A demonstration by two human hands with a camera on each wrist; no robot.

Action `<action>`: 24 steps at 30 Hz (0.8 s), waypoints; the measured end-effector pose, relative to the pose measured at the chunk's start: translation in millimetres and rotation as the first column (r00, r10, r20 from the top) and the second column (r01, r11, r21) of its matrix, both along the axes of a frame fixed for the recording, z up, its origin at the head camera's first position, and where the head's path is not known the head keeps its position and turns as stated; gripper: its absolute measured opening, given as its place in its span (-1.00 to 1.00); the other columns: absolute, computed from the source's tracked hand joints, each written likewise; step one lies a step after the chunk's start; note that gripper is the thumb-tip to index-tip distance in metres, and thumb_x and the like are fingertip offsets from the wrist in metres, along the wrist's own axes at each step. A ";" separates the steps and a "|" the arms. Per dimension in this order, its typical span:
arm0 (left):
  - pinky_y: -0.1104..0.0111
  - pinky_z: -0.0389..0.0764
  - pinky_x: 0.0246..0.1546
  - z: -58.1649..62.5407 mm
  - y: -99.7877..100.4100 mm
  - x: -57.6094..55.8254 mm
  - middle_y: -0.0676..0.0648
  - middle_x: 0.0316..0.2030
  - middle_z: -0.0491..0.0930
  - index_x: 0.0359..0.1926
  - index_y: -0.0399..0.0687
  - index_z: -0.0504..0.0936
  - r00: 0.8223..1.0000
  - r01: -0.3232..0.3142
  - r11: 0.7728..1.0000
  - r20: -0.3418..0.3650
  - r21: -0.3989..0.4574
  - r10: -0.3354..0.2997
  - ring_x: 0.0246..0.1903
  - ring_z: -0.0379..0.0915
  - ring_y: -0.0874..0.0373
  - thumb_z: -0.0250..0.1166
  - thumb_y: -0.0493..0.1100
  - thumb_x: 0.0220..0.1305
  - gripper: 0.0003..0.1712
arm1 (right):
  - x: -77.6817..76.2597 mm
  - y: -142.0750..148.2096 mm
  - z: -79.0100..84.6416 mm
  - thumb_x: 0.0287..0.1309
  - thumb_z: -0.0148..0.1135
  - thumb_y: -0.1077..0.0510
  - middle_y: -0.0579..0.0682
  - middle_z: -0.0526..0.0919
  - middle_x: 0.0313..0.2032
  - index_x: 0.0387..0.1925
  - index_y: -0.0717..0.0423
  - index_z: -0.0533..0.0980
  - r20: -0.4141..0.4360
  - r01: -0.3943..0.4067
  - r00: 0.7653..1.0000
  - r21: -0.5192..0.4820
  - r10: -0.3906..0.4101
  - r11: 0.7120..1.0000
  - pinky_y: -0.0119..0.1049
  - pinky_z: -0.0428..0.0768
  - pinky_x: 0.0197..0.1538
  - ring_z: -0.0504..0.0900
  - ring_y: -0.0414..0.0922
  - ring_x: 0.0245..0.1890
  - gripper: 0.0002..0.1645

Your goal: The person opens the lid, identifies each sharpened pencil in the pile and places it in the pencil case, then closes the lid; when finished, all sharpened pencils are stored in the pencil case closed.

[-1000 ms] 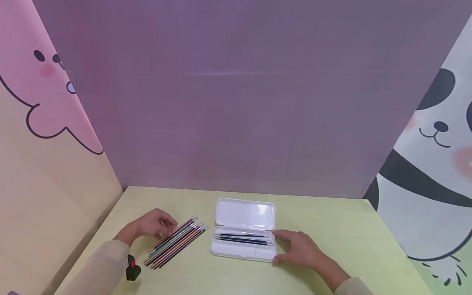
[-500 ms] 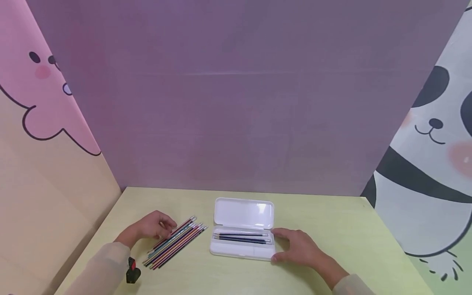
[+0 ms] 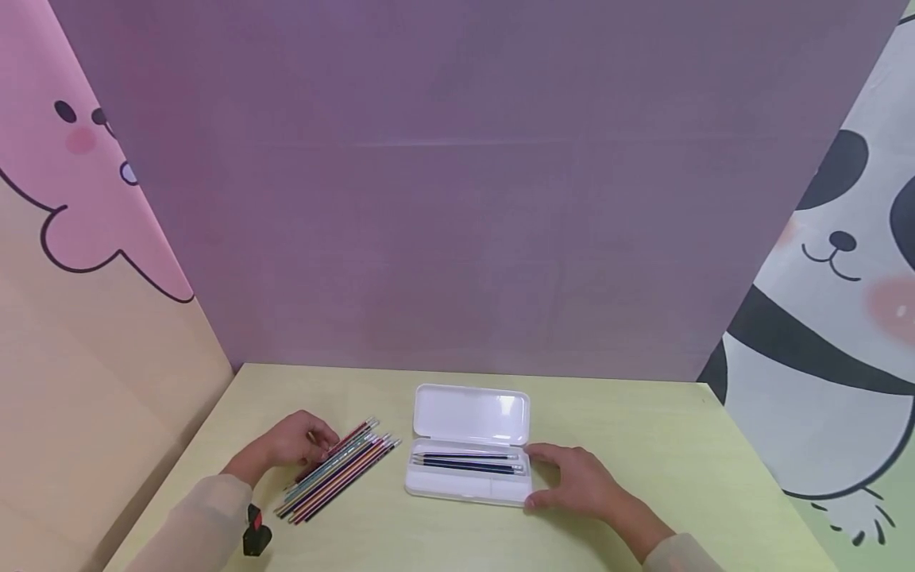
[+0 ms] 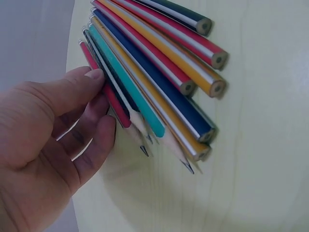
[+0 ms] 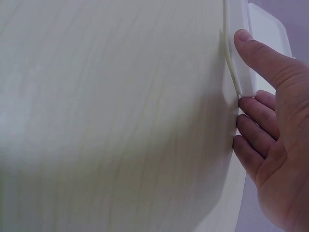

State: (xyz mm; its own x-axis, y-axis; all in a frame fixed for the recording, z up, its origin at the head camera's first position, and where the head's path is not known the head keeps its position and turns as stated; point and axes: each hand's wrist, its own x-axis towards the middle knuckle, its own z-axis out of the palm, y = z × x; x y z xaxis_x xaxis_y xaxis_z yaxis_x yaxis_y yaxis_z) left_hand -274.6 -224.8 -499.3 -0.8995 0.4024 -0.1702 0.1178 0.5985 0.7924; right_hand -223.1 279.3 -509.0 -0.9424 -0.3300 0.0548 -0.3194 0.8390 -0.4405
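My left hand [image 3: 296, 438] is at the left side of a fanned pile of striped pencils [image 3: 346, 481]. In the left wrist view, its thumb and fingers pinch a sharpened red pencil [image 4: 114, 105] on the pile's outer edge. Beside it lie dark and teal sharpened pencils, while several others show flat unsharpened ends. A white pencil case [image 3: 468, 499] lies with its lid raised, several dark blue pencils [image 3: 468, 465] in its rear compartment. My right hand [image 3: 579, 481] holds the case's right end between thumb and fingers.
A small black object with a red patch [image 3: 256, 532] is near the left sleeve. The pale wooden table [image 3: 658, 445] meets a purple backdrop [image 3: 457, 238] behind, with cartoon-printed panels at both sides.
The left fingers have closed in on the red pencil, which has shifted slightly at the pile's edge. The right hand and case hold their place; the head view has drifted a little.
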 end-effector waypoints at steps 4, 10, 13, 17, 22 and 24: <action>0.28 0.56 -0.50 -1.7 0.1 0.8 -0.10 -0.39 0.64 -0.07 -0.38 0.73 0.999 0.021 1.000 -0.040 -0.021 -0.022 -0.41 0.47 0.09 0.31 -0.46 0.24 -0.76 | -0.1 0.3 0.1 -0.35 0.67 -0.37 -0.07 0.71 0.16 0.24 -0.12 0.59 -0.005 -0.013 1.000 -0.001 0.013 1.000 0.10 0.55 0.19 0.65 0.06 0.13 0.02; 0.31 0.51 -0.56 1.8 8.4 5.4 -0.07 -0.46 0.61 -0.13 -0.36 0.74 0.994 0.003 0.995 -0.112 -0.098 -0.014 -0.53 0.45 0.13 0.32 -0.47 0.20 -0.79 | 1.0 0.2 1.4 -0.36 0.68 -0.37 -0.08 0.71 0.15 0.24 -0.12 0.59 0.004 -0.008 1.000 0.003 0.008 1.000 0.10 0.55 0.19 0.66 0.06 0.13 0.03; 0.30 0.53 -0.53 6.1 12.6 6.4 -0.08 -0.43 0.62 -0.18 -0.33 0.75 0.990 -0.034 0.989 -0.137 -0.147 0.013 -0.53 0.46 0.13 0.32 -0.46 0.19 -0.82 | 0.8 -0.2 1.5 -0.36 0.67 -0.37 -0.08 0.71 0.15 0.24 -0.13 0.59 0.004 -0.005 1.000 0.004 0.005 1.000 0.10 0.55 0.19 0.65 0.06 0.13 0.03; 0.30 0.54 -0.42 10.2 15.0 5.2 -0.08 -0.37 0.66 -0.23 -0.28 0.78 0.985 -0.074 0.975 -0.166 -0.211 0.039 -0.43 0.46 0.11 0.36 -0.42 0.17 -0.86 | 0.4 -0.4 1.0 -0.35 0.67 -0.36 -0.08 0.71 0.14 0.23 -0.13 0.59 -0.004 -0.011 1.000 0.000 0.011 1.000 0.09 0.55 0.18 0.66 0.05 0.12 0.02; 0.30 0.55 -0.33 14.5 13.6 1.4 -0.05 -0.31 0.71 -0.23 -0.25 0.81 0.977 -0.076 0.965 -0.211 -0.251 0.022 -0.34 0.46 0.11 0.37 -0.42 0.15 -0.83 | 0.0 -0.3 0.3 -0.35 0.67 -0.36 -0.09 0.72 0.14 0.24 -0.12 0.59 -0.007 -0.010 1.000 0.001 0.010 1.000 0.08 0.55 0.18 0.66 0.05 0.12 0.02; 0.29 0.56 -0.33 17.6 13.7 0.0 -0.05 -0.30 0.72 -0.20 -0.25 0.80 0.975 -0.072 0.968 -0.219 -0.240 0.018 -0.35 0.47 0.11 0.35 -0.42 0.16 -0.81 | -0.1 -0.3 0.2 -0.35 0.68 -0.36 -0.09 0.72 0.14 0.24 -0.11 0.59 -0.006 -0.009 1.000 0.001 0.009 1.000 0.09 0.55 0.18 0.66 0.06 0.13 0.02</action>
